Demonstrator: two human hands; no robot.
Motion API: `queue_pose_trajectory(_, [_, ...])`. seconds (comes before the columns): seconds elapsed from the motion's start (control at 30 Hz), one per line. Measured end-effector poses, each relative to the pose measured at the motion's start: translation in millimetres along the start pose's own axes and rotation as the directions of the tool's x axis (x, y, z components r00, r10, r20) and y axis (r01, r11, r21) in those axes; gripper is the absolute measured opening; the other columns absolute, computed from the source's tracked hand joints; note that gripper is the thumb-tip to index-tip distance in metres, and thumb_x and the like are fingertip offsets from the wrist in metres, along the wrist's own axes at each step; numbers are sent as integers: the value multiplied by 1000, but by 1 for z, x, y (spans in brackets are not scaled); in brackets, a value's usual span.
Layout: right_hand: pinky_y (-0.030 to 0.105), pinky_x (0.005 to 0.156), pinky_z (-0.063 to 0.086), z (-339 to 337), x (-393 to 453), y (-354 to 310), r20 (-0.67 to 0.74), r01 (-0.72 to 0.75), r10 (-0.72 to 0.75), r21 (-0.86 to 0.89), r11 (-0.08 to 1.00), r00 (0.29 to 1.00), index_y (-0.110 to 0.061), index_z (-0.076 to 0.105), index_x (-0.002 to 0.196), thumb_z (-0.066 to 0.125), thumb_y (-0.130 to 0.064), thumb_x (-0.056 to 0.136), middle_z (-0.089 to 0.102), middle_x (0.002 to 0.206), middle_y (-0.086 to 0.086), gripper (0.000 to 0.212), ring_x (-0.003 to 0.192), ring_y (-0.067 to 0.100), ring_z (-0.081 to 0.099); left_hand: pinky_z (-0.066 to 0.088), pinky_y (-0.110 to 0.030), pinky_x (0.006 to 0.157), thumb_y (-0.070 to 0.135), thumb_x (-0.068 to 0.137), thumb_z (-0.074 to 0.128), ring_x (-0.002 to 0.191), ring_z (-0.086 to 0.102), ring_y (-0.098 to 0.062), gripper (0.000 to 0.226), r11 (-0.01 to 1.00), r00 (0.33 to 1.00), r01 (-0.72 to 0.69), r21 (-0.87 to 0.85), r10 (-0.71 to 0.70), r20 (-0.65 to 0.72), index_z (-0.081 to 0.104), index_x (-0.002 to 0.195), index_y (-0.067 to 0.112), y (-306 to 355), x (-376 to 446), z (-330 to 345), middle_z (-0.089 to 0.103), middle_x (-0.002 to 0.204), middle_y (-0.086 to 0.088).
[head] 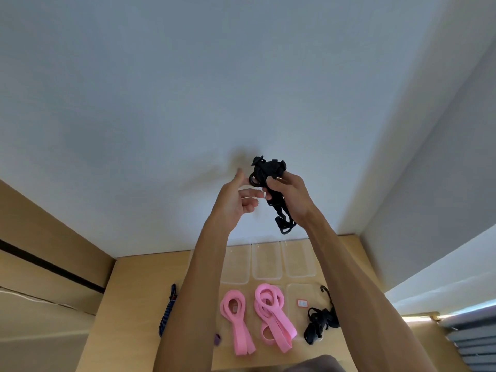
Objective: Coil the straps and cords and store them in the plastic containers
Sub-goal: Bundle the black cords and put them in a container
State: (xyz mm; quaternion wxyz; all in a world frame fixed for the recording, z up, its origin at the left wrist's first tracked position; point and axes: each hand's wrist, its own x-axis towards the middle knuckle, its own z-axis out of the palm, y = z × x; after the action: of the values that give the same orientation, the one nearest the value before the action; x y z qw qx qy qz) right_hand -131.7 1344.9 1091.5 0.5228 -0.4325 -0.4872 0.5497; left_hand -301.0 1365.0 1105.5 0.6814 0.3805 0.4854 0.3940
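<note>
A bundled black strap (268, 173) with what may be buckles is raised above the surface (128, 304), gripped by the right hand (290, 194). The left hand (233, 200) is beside it, fingers (251, 194) loosely apart. Clear plastic containers (267, 260) line the surface's far edge, pink straps (268, 312) lying nearer.

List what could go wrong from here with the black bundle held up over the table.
1. The right hand grips the black strap bundle alone; the left hand is open beside it, so the coil may spring loose.
2. A loose end with a hook dangles below the grip and could snag.
3. If dropped, it may land on the pink straps rather than in a clear container.
</note>
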Motion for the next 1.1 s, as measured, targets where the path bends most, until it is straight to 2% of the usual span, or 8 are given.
queue_pose_trajectory(0.27, [36, 73, 59, -7, -2, 1, 58, -266, 275, -138, 954, 960, -18, 68, 115, 72, -28, 88, 75, 100, 14, 29, 87, 26, 72, 55, -23, 60, 6, 85, 71, 66, 66, -20, 15, 951, 991, 99, -294, -121, -60, 67, 98, -1, 2, 7, -7, 69, 84, -21])
queue_pose_trajectory(0.43, [31, 70, 59, -5, -7, 7, 43, -413, 462, -378, 829, 886, -6, 65, 108, 81, -21, 78, 76, 87, 14, 37, 75, 23, 74, 56, -19, 63, -7, 76, 70, 66, 64, -17, 17, 993, 959, -110, 37, 116, -259, 73, 81, 9, -9, 12, -7, 69, 69, -5])
queue_pose_trajectory(0.53, [34, 77, 60, 2, -5, 9, -42, -397, 450, -547, 737, 892, 0, 64, 96, 78, -13, 75, 75, 77, 11, 28, 71, 23, 74, 57, -26, 70, -2, 74, 73, 77, 69, -19, 31, 959, 910, -143, 244, 224, -349, 71, 101, 14, -22, 17, -4, 73, 79, -1])
queue_pose_trajectory(0.6, [32, 69, 60, 8, -2, 8, -142, -386, 403, -676, 628, 904, -2, 62, 92, 72, -8, 73, 74, 74, 11, 22, 64, 21, 73, 57, -32, 78, 2, 76, 74, 83, 70, -19, 35, 908, 896, -152, 390, 294, -334, 72, 107, 17, -29, 18, -1, 74, 83, 0])
queue_pose_trajectory(0.73, [32, 57, 55, 11, -1, 2, -270, -383, 294, -803, 457, 917, -9, 48, 84, 63, -1, 74, 66, 72, 8, 20, 63, 24, 69, 51, -28, 67, 3, 76, 75, 66, 64, -11, 20, 745, 841, -290, 601, 498, -211, 79, 85, 21, -37, 14, 6, 71, 69, 6])
queue_pose_trajectory(0.83, [25, 49, 40, 9, -3, -2, -326, -381, 197, -805, 454, 925, -11, 43, 80, 62, -2, 72, 52, 73, 3, 22, 62, 22, 55, 55, -28, 72, 4, 79, 75, 73, 70, -13, 16, 658, 776, -347, 668, 601, -190, 78, 91, 13, -39, 12, 13, 76, 78, 4])
queue_pose_trajectory(0.97, [40, 71, 57, 10, -9, -4, -334, -368, 170, -722, 586, 927, -14, 47, 111, 59, -4, 71, 66, 87, 9, 43, 77, 31, 68, 51, -31, 68, 1, 82, 69, 71, 66, -21, 11, 603, 708, -297, 740, 659, -252, 73, 89, 8, -41, 15, 19, 73, 78, -1])
queue_pose_trajectory(1.1, [37, 69, 59, 8, -13, -10, -209, -270, 175, -806, 526, 962, -18, 56, 112, 58, -6, 73, 66, 98, 6, 41, 76, 27, 65, 42, -31, 61, -2, 82, 64, 67, 60, -25, 13, 497, 714, -262, 827, 677, -180, 74, 86, 7, -42, 18, 14, 71, 74, -5])
